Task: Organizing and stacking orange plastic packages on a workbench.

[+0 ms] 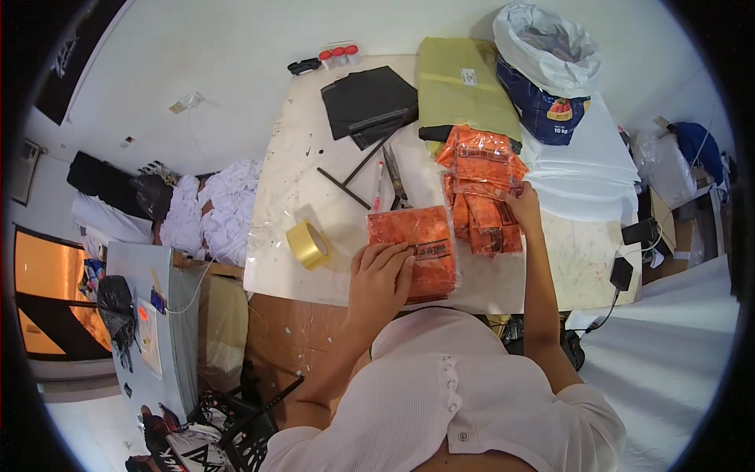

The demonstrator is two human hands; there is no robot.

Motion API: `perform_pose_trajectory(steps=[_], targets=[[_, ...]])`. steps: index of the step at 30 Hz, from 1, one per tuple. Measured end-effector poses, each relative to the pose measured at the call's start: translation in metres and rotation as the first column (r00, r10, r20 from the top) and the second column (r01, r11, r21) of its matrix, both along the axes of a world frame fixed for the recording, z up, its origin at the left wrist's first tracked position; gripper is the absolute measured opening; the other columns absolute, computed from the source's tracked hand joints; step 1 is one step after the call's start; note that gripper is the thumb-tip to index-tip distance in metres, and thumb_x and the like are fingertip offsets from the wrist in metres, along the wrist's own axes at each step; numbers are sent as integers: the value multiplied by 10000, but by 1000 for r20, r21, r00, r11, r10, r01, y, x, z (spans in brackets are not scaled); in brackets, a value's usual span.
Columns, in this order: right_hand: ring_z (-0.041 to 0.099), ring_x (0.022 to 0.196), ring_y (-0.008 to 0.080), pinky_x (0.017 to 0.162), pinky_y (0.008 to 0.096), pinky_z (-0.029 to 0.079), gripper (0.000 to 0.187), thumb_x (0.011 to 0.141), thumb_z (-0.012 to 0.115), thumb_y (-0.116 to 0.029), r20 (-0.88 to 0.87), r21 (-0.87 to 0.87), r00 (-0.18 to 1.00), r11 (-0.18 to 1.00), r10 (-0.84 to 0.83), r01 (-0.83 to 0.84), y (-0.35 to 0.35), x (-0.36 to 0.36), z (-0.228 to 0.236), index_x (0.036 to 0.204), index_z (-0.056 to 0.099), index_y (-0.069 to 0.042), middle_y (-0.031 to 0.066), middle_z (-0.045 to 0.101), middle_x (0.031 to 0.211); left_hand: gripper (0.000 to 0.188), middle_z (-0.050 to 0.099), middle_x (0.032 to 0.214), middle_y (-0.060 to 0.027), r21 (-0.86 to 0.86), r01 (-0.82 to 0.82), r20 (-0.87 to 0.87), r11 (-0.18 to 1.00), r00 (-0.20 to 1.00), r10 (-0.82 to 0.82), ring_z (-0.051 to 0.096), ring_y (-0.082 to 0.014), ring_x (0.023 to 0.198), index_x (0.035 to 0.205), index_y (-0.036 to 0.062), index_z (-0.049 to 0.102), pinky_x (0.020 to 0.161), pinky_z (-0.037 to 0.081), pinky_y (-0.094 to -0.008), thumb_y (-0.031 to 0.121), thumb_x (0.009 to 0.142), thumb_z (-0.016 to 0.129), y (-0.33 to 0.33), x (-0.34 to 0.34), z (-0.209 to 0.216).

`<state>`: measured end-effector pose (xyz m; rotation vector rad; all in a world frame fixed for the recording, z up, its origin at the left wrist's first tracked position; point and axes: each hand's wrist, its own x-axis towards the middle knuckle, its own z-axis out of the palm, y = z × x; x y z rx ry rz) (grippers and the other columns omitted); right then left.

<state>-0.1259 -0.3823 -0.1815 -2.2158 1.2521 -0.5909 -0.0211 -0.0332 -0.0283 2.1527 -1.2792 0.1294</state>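
From where I stand, a roll of yellow tape [307, 243] sits toward the left of the counter [297, 177], then a black T-shaped bar [343, 186], a pen [379, 185] and a pair of scissors [395, 175]. In front of the scissors, by the near edge, is a squared stack of orange packets [409, 226], and just right of it a looser pile of orange packets [481, 161] overlaps the folded yellow plastic [464, 75]. To handle these well, I'd steady the stack with a light, flat palm so its edges stay true, take the slick packets one at a time by a corner, and check that no neighbour slides along. As for the fingers, those of the left hand [381, 275] lie a little apart, gently bent over the top of the stack, resting rather than gripping. The right hand [523, 207] is at the right edge of the loose pile, its fingers touching a packet; I cannot tell whether they are pinched on it.
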Motion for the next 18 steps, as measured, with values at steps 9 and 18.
perform_pose_trajectory(steps=[9,18], targets=[[573,628,185,600,288,448,428,721,748,-387,150,45,987,997,51,-58,-4,15,2,773,598,11,89,611,711,143,669,982,-30,-44,-63,-1,997,998,63,563,-245,959,923,55,683,891,402,-372,134,859,582,4,-1,-5],[591,699,179,656,288,463,314,792,687,-307,-198,-16,969,989,-150,150,5,50,44,783,600,-5,86,628,745,222,637,1031,-108,-311,-143,-229,939,971,72,539,-285,998,1040,40,632,913,395,-370,11,829,568,0,-17,12]])
